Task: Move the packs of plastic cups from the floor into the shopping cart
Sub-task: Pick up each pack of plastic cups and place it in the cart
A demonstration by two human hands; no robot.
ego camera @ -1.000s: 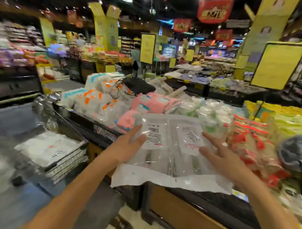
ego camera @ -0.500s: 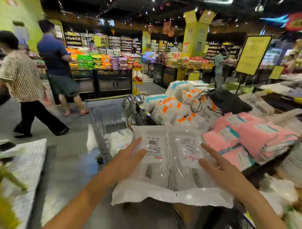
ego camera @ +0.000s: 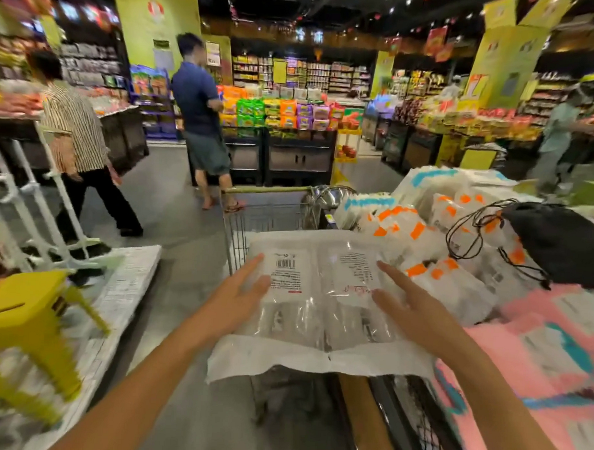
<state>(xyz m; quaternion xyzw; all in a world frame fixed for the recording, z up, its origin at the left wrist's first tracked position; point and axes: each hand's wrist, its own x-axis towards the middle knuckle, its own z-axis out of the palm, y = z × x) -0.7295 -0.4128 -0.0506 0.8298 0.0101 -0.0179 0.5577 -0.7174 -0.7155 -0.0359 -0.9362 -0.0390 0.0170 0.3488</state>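
We hold a clear pack of plastic cups [ego camera: 320, 303] flat between both hands, in the air at the middle of the view. Our left hand [ego camera: 239, 298] presses against its left edge with the fingers spread over the top, and our right hand [ego camera: 410, 308] does the same on the right edge; each grip is clamped on the pack from its side, palms facing each other. Two white printed labels lie on the pack's upper face, one with a barcode, and a loose flap of white wrapper hangs from its near edge.

The pack is above the near part of the shopping cart [ego camera: 269, 213], whose wire basket and handle bar stretch away from us just beyond and below it. What lies inside the basket is hidden behind the pack, so we cannot tell its contents.

To the right, a display worktop carries stacked white packs with orange and blue marks [ego camera: 420, 229], a black bag [ego camera: 557, 247] with a looped cord, and pink packages [ego camera: 533, 351] nearer to us. To the left, a yellow stool [ego camera: 26, 319] stands beside a flat white board on the floor. Farther off, a person in a striped shirt [ego camera: 73, 133] and a person in a dark blue shirt [ego camera: 198, 107] stand in the aisle, in front of shelves of coloured goods.
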